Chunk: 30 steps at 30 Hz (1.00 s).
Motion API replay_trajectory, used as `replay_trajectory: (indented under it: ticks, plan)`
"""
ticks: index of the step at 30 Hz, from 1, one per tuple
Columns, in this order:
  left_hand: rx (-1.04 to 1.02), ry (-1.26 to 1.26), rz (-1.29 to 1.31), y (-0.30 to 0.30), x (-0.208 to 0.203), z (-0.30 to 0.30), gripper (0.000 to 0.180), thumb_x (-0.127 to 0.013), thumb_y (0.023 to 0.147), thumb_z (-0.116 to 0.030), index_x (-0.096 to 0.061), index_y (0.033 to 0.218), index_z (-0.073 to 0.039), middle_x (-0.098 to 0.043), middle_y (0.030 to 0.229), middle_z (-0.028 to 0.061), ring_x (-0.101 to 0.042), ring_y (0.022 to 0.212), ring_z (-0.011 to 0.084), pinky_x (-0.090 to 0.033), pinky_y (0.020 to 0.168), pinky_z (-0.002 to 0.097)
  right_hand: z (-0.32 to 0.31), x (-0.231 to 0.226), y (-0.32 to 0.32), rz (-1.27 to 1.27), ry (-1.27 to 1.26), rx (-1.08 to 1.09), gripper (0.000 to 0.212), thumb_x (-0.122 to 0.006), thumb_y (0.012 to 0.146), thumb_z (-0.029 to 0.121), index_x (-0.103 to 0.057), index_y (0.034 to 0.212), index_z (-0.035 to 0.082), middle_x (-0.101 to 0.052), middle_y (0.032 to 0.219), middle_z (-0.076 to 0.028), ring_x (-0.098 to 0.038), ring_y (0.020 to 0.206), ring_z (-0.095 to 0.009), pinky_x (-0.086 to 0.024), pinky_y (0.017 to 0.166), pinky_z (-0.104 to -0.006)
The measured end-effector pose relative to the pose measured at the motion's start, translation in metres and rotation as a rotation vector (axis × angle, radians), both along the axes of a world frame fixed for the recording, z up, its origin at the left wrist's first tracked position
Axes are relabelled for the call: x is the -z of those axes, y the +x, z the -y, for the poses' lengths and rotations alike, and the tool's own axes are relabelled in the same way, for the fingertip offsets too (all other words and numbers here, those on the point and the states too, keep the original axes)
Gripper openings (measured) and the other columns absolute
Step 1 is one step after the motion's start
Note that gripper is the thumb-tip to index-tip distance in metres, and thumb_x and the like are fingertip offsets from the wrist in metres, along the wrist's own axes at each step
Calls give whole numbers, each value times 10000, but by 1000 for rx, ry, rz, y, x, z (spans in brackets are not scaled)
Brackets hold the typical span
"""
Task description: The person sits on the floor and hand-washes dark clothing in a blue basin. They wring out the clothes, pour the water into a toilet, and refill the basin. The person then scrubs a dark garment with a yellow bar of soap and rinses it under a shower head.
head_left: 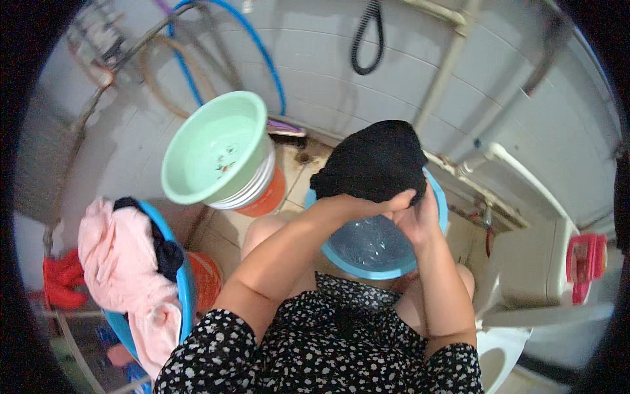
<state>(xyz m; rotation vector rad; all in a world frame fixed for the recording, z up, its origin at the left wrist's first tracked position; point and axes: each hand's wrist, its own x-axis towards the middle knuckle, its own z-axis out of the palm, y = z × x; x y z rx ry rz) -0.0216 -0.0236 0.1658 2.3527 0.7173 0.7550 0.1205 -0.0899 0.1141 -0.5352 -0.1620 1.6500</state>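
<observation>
I hold up a bunched black cloth (374, 161), seemingly a garment, though its exact kind cannot be made out. My left hand (367, 205) reaches across under its lower edge, with most of its fingers hidden by the fabric. At the cloth's lower right corner, my right hand (420, 220) grips the edge, and the two hands meet there. Below them stands a light blue basin (377, 270) with water in it, between my knees. The cloth covers the basin's far part.
A pale green basin (177, 157) holding water sits on a white and orange bucket (269, 194). On the left, pink clothing (121, 256) and dark cloth overhang a blue tub (187, 295). A toilet (525, 262) stands right; pipes and a blue hose (266, 56) line the tiled wall.
</observation>
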Motion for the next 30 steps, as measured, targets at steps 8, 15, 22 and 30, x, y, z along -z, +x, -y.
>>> replay_trajectory:
  ticks: [8,15,22,30]
  plan:
    - [-238,465,42,-53,-88,-42,404,-615,742,-435,-634,885,-58,-617,913,140,-582,850,311,-453,770,409,-20,5,-3,36,30,-51,442,-508,920,344,-444,1246,53,-506,1215,-178,-490,1146,-319,-411,982,-440]
    - [-570,258,-196,-130,-158,-91,656,-584,767,-564,-559,1163,-41,-574,1194,153,-541,1094,284,-397,964,362,-36,16,-18,100,-54,-57,374,-481,935,240,-449,1247,35,-489,1284,-162,-508,1144,-271,-425,969,-399]
    - [-679,-280,-407,-201,-80,-193,698,-604,743,-608,-629,1066,10,-616,1118,172,-555,1081,301,-410,941,349,-26,17,-3,254,-173,30,264,-509,914,188,-537,1145,64,-595,1129,-103,-583,1003,-213,-487,837,-345]
    - [-923,-749,-497,-258,13,-193,795,-611,755,-599,-520,1223,38,-513,1253,219,-553,1078,359,-478,882,436,-14,6,0,321,-163,35,238,-531,901,185,-559,1107,70,-613,1052,-69,-599,923,-186,-502,778,-311]
